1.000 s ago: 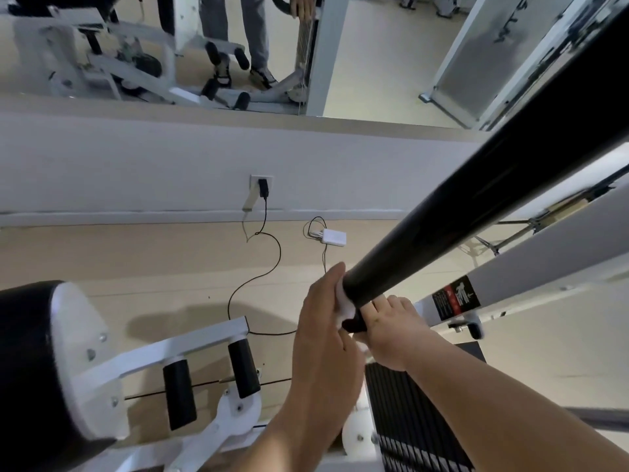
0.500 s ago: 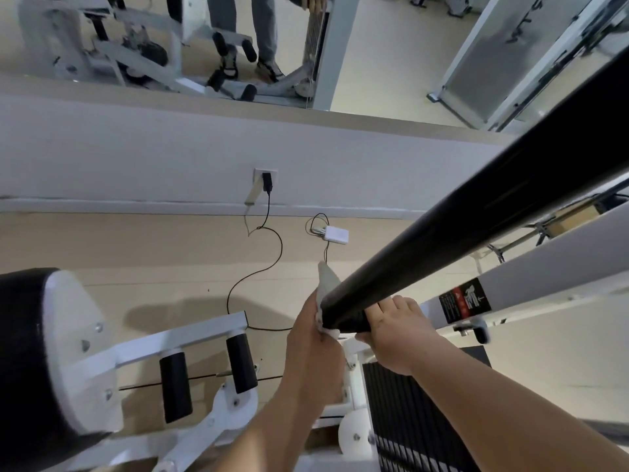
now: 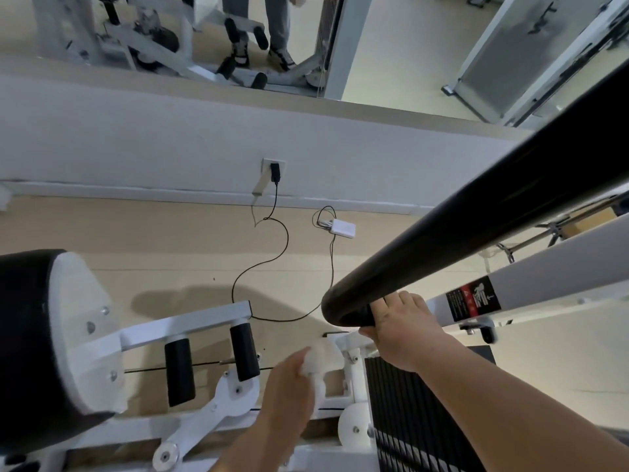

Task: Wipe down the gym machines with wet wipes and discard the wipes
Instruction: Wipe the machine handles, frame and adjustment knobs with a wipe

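Right hand (image 3: 405, 330) grips the low end of the black bar (image 3: 476, 229) from beneath, fingers curled up round it; bar slants up toward the right edge of view. Left hand (image 3: 289, 393) is below and clear of the bar, fingers closed on a bunched white wet wipe (image 3: 318, 359); wipe is held over the white machine frame (image 3: 190, 327), just left of the weight stack (image 3: 408, 420). Two black roller pads (image 3: 243, 350) hang off the frame; black cable (image 3: 272, 260) trails across the floor from the wall socket (image 3: 273, 168); white adapter (image 3: 343, 228) lies near the skirting.

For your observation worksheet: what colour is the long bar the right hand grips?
The bar is glossy black, gripped by the right hand; head view shows it best.
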A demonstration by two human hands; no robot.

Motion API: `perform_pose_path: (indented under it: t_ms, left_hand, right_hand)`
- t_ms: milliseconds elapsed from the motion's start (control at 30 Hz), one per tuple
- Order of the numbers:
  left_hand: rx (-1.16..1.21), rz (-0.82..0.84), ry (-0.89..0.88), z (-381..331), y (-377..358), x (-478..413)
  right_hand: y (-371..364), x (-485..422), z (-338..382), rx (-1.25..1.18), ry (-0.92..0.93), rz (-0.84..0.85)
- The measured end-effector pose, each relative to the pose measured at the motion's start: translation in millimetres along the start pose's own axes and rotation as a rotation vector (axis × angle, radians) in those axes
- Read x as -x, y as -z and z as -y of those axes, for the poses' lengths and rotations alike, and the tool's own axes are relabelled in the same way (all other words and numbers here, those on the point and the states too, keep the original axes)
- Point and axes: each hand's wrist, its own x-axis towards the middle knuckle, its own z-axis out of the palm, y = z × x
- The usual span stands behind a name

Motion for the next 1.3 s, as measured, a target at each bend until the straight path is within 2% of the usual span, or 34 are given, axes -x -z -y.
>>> perform_pose_path:
  t_ms: [67, 167, 300, 433, 533, 600, 733, 800, 867, 967, 1033, 1100, 1233, 1300]
  left_hand:
    - [0.179, -0.138, 0.220, 14.0, 8.7, -9.6]
    - [0.197, -0.089, 0.119, -8.9, 11.0, -2.6]
    - [0.320, -0.002, -0.168, -73.4, -1.1, 6.4]
    - [0.497, 0.213, -0.015, -96.1, -7.4, -6.3]
    - [0.401, 0.181, 0.003, -100.2, -10.3, -13.6]
    - [0.423, 0.153, -0.040, -102.7, -9.6, -8.5]
    - [0.329, 0.123, -0.376, -105.6, -6.6, 34.3]
    - [0.299, 0.108, -0.483, -101.0, -7.9, 43.2]
    - [0.274, 0.150, -0.459, -102.3, -6.6, 32.8]
    - [0.291, 0.178, -0.267, -108.3, -2.0, 17.2]
    - [0.296, 0.174, -0.230, -110.8, -3.9, 14.7]
    - [0.217, 0.141, -0.320, -112.3, -4.7, 26.7]
    - [0.282, 0.124, -0.515, -112.0, 4.1, 50.1]
    - [0.324, -0.062, -0.506, -107.2, 17.0, 34.6]
  right_hand:
    - [-0.1, -0.1, -1.3, -0.001, -0.006, 0.000]
    - [-0.7, -0.6, 0.4, 0.003, -0.002, -0.009]
    - [-2.9, -1.8, -0.7, 0.002, 0.000, -0.010]
    - [-3.9, -2.1, -0.7, 0.013, -0.009, -0.009]
    - [-3.3, -2.6, -0.8, 0.038, -0.017, 0.007]
    - [-3.4, -2.2, -0.5, 0.030, -0.013, 0.008]
    - [-3.7, -3.1, -1.3, 0.015, -0.004, -0.005]
    - [-3.2, -3.0, -0.8, 0.017, -0.006, 0.006]
    - [-2.4, -2.6, -0.8, 0.022, -0.004, 0.007]
    - [-0.7, -1.3, 0.4, 0.008, -0.009, 0.004]
    - [0.1, 0.1, 1.4, 0.010, -0.012, 0.009]
    - [0.2, -0.6, 1.7, 0.017, -0.017, 0.012]
    - [0.2, -1.0, 1.5, 0.014, -0.017, 0.019]
    - [0.6, -1.5, 0.8, 0.022, -0.010, 0.019]
